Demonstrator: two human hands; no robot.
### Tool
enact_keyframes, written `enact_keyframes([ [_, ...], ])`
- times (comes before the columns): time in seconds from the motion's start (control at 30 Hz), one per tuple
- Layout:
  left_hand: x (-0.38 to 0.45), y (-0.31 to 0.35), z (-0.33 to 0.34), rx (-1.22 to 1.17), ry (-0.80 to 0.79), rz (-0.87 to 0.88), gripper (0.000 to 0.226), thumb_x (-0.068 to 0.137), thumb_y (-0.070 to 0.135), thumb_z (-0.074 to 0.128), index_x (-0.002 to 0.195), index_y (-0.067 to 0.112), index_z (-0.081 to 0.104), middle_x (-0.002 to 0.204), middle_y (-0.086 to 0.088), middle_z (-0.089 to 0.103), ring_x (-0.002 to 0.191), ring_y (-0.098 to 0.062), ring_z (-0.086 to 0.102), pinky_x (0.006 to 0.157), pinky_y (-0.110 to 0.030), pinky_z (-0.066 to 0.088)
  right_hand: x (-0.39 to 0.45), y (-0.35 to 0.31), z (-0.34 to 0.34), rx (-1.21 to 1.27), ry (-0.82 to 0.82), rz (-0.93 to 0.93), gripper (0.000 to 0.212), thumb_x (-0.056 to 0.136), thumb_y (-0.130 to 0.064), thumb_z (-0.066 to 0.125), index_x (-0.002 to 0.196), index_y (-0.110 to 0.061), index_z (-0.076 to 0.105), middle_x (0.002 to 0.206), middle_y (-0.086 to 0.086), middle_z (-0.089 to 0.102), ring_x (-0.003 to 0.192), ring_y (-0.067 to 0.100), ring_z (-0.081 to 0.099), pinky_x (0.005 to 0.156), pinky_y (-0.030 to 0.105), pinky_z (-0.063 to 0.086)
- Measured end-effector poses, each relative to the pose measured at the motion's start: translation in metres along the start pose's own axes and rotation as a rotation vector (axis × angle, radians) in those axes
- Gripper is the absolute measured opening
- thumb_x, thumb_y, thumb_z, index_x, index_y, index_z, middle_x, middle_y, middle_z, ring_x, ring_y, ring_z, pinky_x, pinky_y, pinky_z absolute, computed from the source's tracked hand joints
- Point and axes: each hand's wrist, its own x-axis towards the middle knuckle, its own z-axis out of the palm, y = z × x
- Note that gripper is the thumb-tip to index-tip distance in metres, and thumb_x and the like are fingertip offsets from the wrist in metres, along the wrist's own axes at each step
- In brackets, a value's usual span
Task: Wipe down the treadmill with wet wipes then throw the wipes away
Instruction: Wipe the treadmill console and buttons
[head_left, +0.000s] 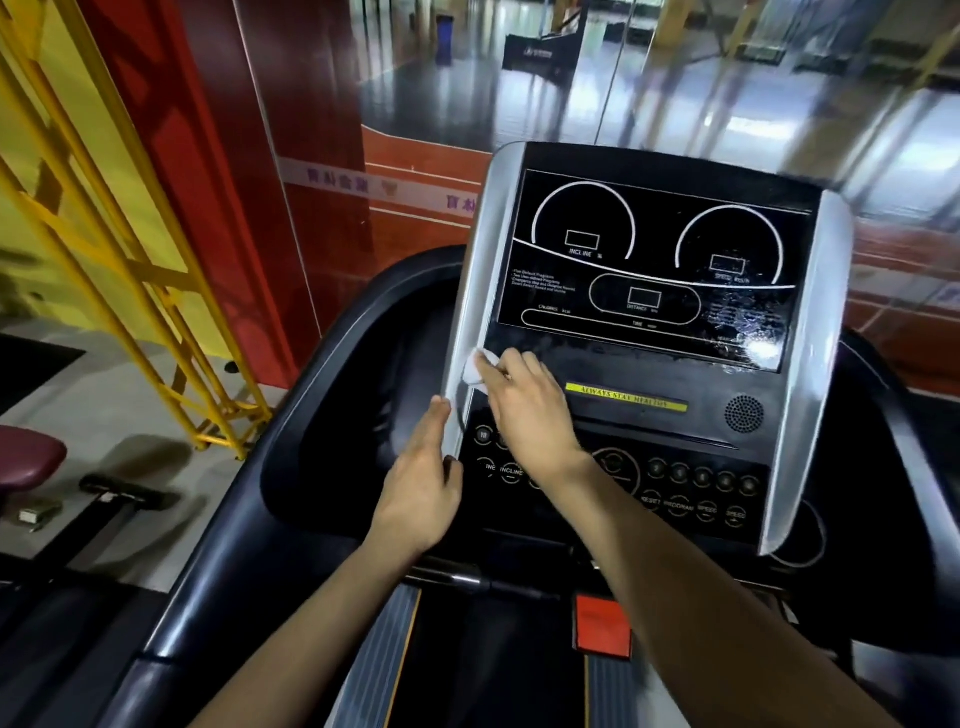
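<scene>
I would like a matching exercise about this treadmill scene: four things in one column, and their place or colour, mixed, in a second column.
Things:
1. wipe
2. left hand
3. sticker
4. speaker

Places or colours:
A. round grille at the console's right
B. yellow strip below the display
C. white, under the right hand's fingers
D. rests on the console's left silver edge

Pairs: 1-C, 2-D, 3-B, 4-A
</scene>
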Motion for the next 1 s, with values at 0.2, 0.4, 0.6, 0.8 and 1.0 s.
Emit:
enact_keyframes([
  [0.2, -0.003, 0.006, 0.016, 0.129, -0.012, 0.15, 0.082, 0.092, 0.009, 0.058, 0.161, 0.024, 0.015, 0.169, 0.009, -0.007, 0.154, -0.023, 0.015, 0.121, -0.037, 0.03, -0.019, 0.099, -0.037, -0.022, 0.106, 0.461, 0.043, 0.093, -0.002, 0.049, 0.134, -0.006, 0.059, 0.093, 0.014, 0.055, 0.083, 0.03, 0.049, 0.065, 0.039, 0.046],
  [0.4, -0.005, 0.017, 0.027, 0.128, -0.041, 0.092, 0.08, 0.097, 0.012, 0.055, 0.162, 0.021, 0.009, 0.165, 0.008, -0.029, 0.156, -0.024, -0.01, 0.122, -0.031, 0.008, -0.042, 0.106, -0.037, -0.021, 0.188, 0.704, 0.03, 0.097, -0.017, 0.05, 0.119, -0.029, 0.066, 0.096, 0.015, 0.056, 0.09, 0.031, 0.053, 0.079, 0.041, 0.049],
  [0.6, -0.004, 0.014, 0.028, 0.196, -0.048, 0.098, 0.079, 0.093, 0.009, 0.056, 0.161, 0.014, 0.015, 0.165, 0.001, -0.028, 0.156, -0.028, -0.008, 0.125, -0.038, 0.012, -0.01, -0.007, -0.019, 0.117, 0.042, 0.331, 0.051, 0.073, -0.006, 0.072, 0.123, -0.008, 0.063, 0.098, 0.011, 0.058, 0.087, 0.031, 0.055, 0.075, 0.039, 0.051],
  [0.8, -0.004, 0.014, 0.028, 0.211, -0.055, 0.101, 0.078, 0.095, 0.012, 0.058, 0.161, 0.016, 0.015, 0.165, 0.004, -0.029, 0.156, -0.026, -0.009, 0.124, -0.036, 0.012, -0.04, 0.043, -0.027, 0.085, 0.014, 0.452, 0.041, 0.087, -0.005, 0.063, 0.127, -0.01, 0.065, 0.104, 0.013, 0.06, 0.094, 0.028, 0.052, 0.081, 0.039, 0.05],
  [1.0, -0.005, 0.018, 0.03, 0.209, -0.05, 0.076, 0.076, 0.097, 0.014, 0.057, 0.161, 0.017, 0.017, 0.165, 0.001, -0.03, 0.155, -0.029, -0.011, 0.125, -0.039, 0.011, -0.09, 0.11, -0.056, 0.004, 0.204, 0.786, 0.03, 0.088, -0.006, 0.064, 0.118, -0.004, 0.063, 0.097, 0.019, 0.06, 0.085, 0.037, 0.056, 0.07, 0.042, 0.047],
])
